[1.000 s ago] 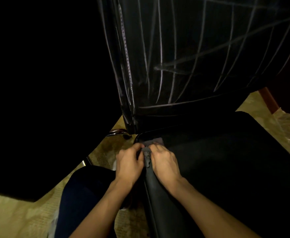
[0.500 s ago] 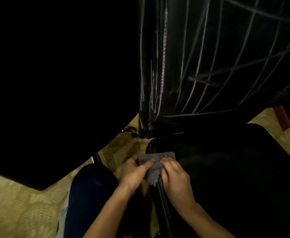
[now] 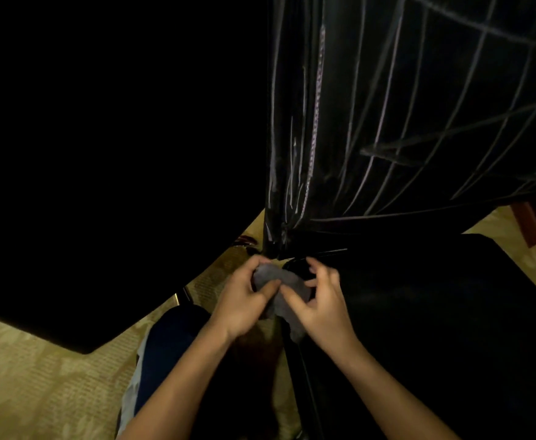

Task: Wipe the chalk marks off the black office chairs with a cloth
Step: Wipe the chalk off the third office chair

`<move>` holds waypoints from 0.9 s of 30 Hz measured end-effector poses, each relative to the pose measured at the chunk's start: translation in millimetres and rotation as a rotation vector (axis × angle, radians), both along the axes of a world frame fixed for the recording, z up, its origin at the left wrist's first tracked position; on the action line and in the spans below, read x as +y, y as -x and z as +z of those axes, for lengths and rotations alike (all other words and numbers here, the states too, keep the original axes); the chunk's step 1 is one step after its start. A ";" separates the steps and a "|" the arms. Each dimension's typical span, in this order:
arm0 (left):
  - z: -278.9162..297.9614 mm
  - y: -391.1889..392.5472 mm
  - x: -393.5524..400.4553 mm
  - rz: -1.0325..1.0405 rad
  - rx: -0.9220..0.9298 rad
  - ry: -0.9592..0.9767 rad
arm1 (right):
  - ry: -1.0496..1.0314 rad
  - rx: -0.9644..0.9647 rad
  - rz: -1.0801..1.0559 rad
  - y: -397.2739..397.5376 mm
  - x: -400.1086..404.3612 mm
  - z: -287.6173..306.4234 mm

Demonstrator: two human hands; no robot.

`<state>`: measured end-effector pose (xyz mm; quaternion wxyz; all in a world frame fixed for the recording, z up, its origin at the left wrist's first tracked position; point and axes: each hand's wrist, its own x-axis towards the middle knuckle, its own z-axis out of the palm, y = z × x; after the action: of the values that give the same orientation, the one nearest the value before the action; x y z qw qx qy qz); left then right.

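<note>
Grey cloth (image 3: 279, 285), bunched between my left hand (image 3: 244, 300) and right hand (image 3: 322, 300) at the seat's corner, was pinched by both; I judged refolding a clean face best before the chalk marks (image 3: 387, 122).

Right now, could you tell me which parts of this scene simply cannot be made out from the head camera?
- Head view: the big black mass on the left is too dark to identify.
- The chair backrest is cut off by the top and right edges, so how far its chalk marks run is unknown.
- The grey cloth is partly hidden by the left hand and right hand.
- The seat is too dark to check for chalk.
</note>
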<state>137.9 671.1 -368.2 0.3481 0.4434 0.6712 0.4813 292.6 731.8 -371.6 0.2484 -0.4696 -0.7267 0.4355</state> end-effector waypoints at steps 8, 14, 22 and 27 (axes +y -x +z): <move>0.7 60.7 27.5 0.008 0.848 -0.039 | 0.131 -0.236 -0.032 47.1 13.9 -3.9; -7.7 74.4 67.0 0.012 0.934 -0.161 | 0.461 0.305 -0.538 104.6 8.2 -18.3; -20.6 76.2 108.5 -0.174 0.271 -0.079 | 0.586 0.811 -1.028 155.3 38.8 -32.7; -23.2 80.1 131.9 -0.209 0.209 -0.016 | 0.551 0.765 -0.961 142.8 42.7 -39.5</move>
<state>57.9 802.9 -391.4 0.3209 0.5612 0.6504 0.3988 149.7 774.6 -411.1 0.5256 -0.5999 -0.1601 0.5816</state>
